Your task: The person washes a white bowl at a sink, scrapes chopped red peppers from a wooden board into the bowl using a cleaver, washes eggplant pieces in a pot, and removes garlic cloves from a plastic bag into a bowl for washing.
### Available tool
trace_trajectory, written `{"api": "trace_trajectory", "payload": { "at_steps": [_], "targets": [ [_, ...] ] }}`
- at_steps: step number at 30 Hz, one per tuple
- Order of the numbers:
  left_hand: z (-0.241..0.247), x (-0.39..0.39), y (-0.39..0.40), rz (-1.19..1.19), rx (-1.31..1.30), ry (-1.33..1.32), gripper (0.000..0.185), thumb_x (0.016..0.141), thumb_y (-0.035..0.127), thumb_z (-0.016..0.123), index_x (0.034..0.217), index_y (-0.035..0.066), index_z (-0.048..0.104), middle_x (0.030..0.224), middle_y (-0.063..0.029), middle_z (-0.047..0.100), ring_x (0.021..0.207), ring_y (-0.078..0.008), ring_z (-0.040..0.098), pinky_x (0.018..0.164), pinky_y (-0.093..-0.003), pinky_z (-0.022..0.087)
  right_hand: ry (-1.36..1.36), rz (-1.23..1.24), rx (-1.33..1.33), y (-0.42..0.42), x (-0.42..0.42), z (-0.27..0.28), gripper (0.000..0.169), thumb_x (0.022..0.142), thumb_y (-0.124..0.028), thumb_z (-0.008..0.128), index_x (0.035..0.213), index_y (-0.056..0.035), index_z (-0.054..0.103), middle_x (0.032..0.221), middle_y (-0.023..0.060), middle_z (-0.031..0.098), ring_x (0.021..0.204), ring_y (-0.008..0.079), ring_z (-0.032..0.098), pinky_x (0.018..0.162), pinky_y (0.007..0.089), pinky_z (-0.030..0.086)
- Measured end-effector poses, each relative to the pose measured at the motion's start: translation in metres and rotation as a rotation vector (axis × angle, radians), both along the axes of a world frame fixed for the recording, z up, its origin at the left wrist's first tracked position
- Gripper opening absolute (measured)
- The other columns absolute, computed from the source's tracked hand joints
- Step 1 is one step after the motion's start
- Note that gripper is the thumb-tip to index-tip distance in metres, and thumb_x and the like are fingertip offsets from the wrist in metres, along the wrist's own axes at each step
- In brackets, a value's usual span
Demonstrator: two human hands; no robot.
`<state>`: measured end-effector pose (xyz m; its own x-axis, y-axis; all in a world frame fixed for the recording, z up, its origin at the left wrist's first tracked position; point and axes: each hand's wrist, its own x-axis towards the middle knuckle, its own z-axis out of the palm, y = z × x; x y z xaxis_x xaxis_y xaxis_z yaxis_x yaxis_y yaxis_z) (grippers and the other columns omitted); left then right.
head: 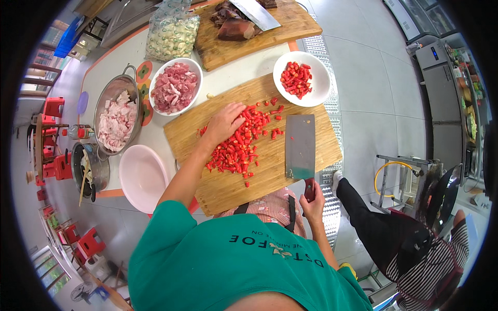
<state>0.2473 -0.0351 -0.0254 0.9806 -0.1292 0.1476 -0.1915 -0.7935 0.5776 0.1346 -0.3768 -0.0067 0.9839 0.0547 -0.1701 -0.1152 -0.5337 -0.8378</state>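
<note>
My left hand (225, 122) lies on a heap of chopped red chillies (237, 149) on a wooden cutting board (218, 194). By its wooden handle my right hand (314, 200) holds a cleaver (300, 145), its broad blade lying flat over the right part of the board. Loose chilli pieces are scattered between the heap and the blade. A white bowl (321, 83) with cut red chillies stands at the board's far right corner. Left of the board's far edge is a white bowl (199, 83) of sliced raw meat. Whether my left fingers grip any pieces cannot be told.
A pink basin (142, 177), a steel colander (102, 93) of pale meat and a pot (102, 171) stand left. Beyond are bagged peeled garlic (175, 39) and another board (221, 54) with dark meat and a cleaver (258, 15). A person (420, 248) is at the right, near a metal stand.
</note>
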Motion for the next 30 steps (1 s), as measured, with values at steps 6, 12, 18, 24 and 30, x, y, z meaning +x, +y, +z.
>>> {"api": "trace_trajectory", "payload": {
  "at_steps": [6,12,18,24,30],
  "targets": [
    [0.000,-0.015,-0.018,0.124,0.053,-0.053,0.062,0.072,0.043,0.057,0.119,0.006,0.042,0.121,-0.0204,0.038,0.114,-0.0345,0.034,0.095,-0.0418,0.028,-0.023,0.128,0.014,0.031,0.016,-0.008,0.046,0.062,-0.004,0.057,0.107,0.0022,0.047,0.088,0.0168,0.054,0.077,0.0253,0.056,0.069,0.0293,0.044],
    [-0.003,-0.009,-0.076,0.397,0.065,-0.121,0.055,0.071,0.043,0.058,0.113,0.010,0.047,0.113,-0.0145,0.044,0.106,-0.0306,0.038,0.088,-0.0428,0.029,-0.070,0.235,0.094,0.061,0.012,-0.017,0.048,0.060,-0.004,0.058,0.106,0.0029,0.047,0.084,0.0182,0.055,0.075,0.0274,0.056,0.068,0.0312,0.044],
    [0.008,-0.010,-0.099,0.500,-0.080,-0.197,0.033,0.069,0.026,0.061,0.097,0.009,0.055,0.101,-0.0084,0.048,0.097,-0.0268,0.042,0.079,-0.0405,0.033,0.100,0.217,0.141,0.065,0.014,0.016,0.045,0.060,-0.003,0.057,0.104,0.0032,0.049,0.076,0.0114,0.052,0.066,0.0149,0.050,0.062,0.0236,0.042],
    [0.054,0.031,-0.119,0.391,-0.181,-0.256,0.029,0.071,0.021,0.061,0.095,0.005,0.056,0.099,-0.0122,0.049,0.094,-0.0295,0.043,0.080,-0.0394,0.036,0.054,0.078,0.240,0.058,0.033,0.033,0.045,0.063,-0.003,0.057,0.107,0.0050,0.048,0.072,0.0019,0.050,0.061,0.0065,0.046,0.055,0.0186,0.039],
    [0.066,0.112,-0.148,0.285,-0.332,-0.479,0.025,0.070,0.021,0.061,0.090,0.005,0.059,0.094,-0.0128,0.052,0.091,-0.0296,0.046,0.080,-0.0376,0.037,-0.050,-0.081,0.147,0.052,0.091,0.060,0.035,0.061,-0.006,0.057,0.095,0.0021,0.052,0.065,0.0004,0.044,0.054,0.0065,0.039,0.049,0.0206,0.034]
  ]
}}
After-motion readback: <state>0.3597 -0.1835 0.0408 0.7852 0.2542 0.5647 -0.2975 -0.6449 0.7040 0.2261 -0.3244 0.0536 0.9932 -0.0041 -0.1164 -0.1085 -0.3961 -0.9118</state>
